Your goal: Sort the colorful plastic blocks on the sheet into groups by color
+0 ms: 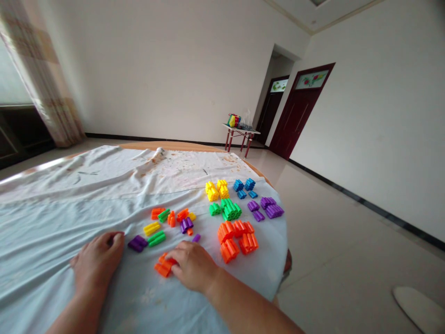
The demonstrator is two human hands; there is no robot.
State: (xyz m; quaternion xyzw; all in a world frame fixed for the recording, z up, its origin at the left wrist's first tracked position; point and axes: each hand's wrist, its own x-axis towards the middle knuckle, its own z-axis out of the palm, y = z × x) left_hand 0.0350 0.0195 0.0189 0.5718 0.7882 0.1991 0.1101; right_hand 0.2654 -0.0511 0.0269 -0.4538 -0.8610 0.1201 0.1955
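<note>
My right hand [193, 265] has its fingertips on orange plastic pieces [164, 266] near the front of the cloth. To the left, my left hand [99, 260] rests on the cloth with curled fingers, beside a purple piece [137, 243]; what is under its fingers is hidden. Mixed pieces lie between and beyond the hands, among them a green one [156, 238], a yellow one [152, 228] and a purple one [187, 225]. On the right stand colour groups: orange [238, 239], green [231, 209], yellow [217, 190], blue [244, 185] and purple [271, 207].
A light blue and white cloth [114, 195] covers the round table, whose wooden edge [167, 145] shows at the back. Beyond it, a small table [241, 130] holds a colourful item and a plastic bag. Part of a pale seat [420, 308] appears at lower right.
</note>
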